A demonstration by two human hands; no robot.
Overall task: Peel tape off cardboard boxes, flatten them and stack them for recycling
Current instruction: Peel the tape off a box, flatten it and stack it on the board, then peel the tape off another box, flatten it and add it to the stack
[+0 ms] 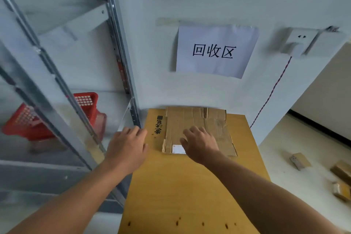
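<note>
View from a head camera, looking down along 2 bare forearms that reach forward. Nearest lies a large flat sheet of yellow-brown cardboard (180, 186) with black printing near its far left corner, running away toward a pale wall. The left hand (127, 146) hovers at the sheet's left edge, fingers loose and holding nothing; whether it touches the edge cannot be told. The right hand (201, 144) is spread wide, palm down, on a smaller flattened box of duller brown cardboard (190, 119), which lies on the far end of the yellow sheet against the wall. A white label (178, 149) shows just beside the thumb.

Above, a white paper sign (214, 51) with 3 black characters is fixed to the wall. To the left stands grey metal shelving (57, 100) with a red plastic basket (87, 108).

This looks like the stacking step: the flattened box is being set on the pile. On the floor at right wait small, unflattened brown boxes (300, 160), so the next move likely calls for letting go, turning right and picking 1 up to strip its tape.
</note>
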